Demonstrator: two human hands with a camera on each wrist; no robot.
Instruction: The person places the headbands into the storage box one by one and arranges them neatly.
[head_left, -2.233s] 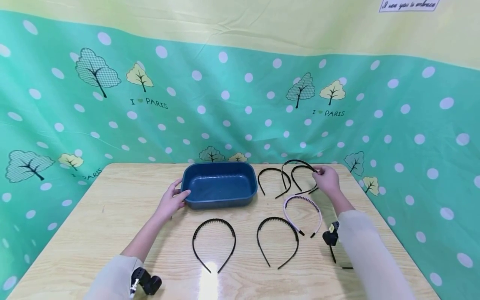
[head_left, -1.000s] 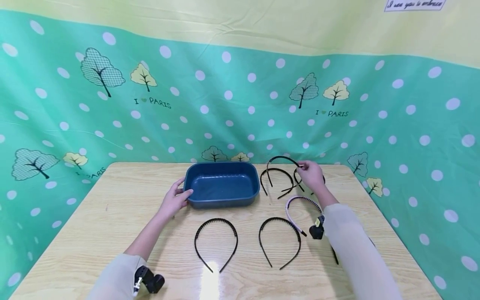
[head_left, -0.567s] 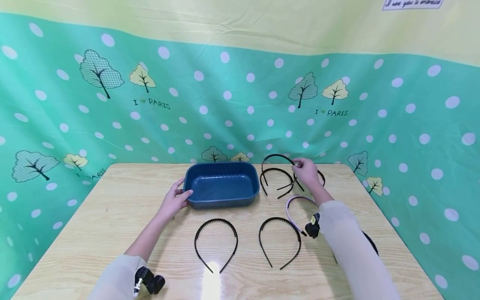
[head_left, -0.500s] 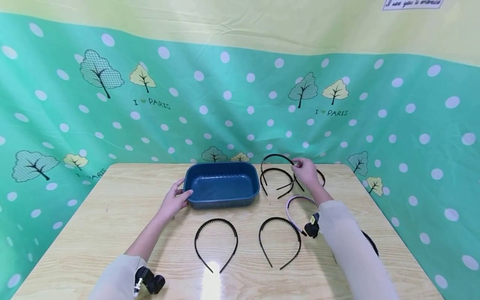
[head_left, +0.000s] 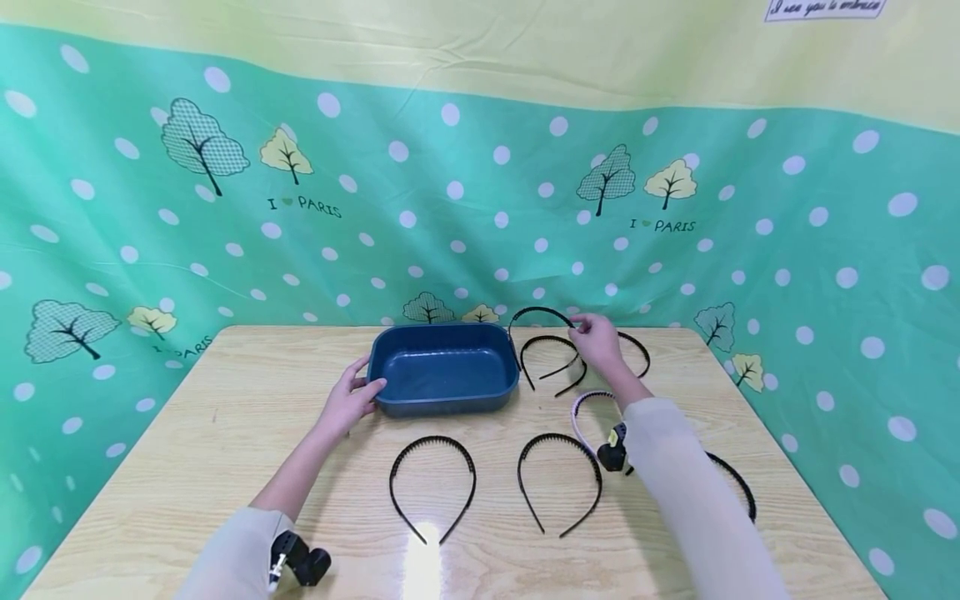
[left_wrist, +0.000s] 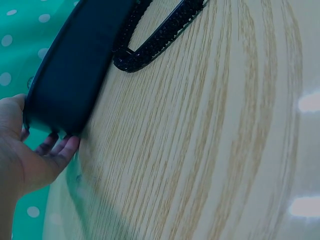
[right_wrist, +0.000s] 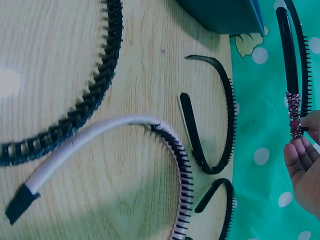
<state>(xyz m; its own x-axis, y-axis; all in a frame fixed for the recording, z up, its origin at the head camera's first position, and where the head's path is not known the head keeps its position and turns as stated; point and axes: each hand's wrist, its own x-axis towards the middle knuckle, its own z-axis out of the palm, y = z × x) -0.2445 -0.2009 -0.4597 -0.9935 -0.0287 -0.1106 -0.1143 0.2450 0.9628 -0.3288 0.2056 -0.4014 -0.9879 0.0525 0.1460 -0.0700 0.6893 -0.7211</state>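
My left hand (head_left: 348, 400) holds the left end of an empty dark blue plastic basin (head_left: 442, 407), thumb over the rim and fingers against the outside. In the left wrist view, those fingers (left_wrist: 65, 150) curl around the basin's end. My right hand (head_left: 600, 342) pinches a thin black toothed headband (head_left: 536, 308), raised above the table beside the basin's right end. A band of reddish beads (right_wrist: 293, 107) shows on it in the right wrist view. Below it lies another black headband (head_left: 551, 337); a pale pink headband (head_left: 576, 417) lies partly hidden under my right forearm.
Two black headbands lie in front: one left (head_left: 433, 439), one right (head_left: 558, 436). One more black headband (head_left: 641, 346) is behind my right hand, and another (head_left: 738, 477) is partly covered by the right sleeve. A green dotted curtain (head_left: 450, 225) hangs behind the wooden table (head_left: 225, 433).
My right hand has carried the raised black headband leftward from the back right to the basin's right end. The left hand keeps its hold, and the basin stays in place.
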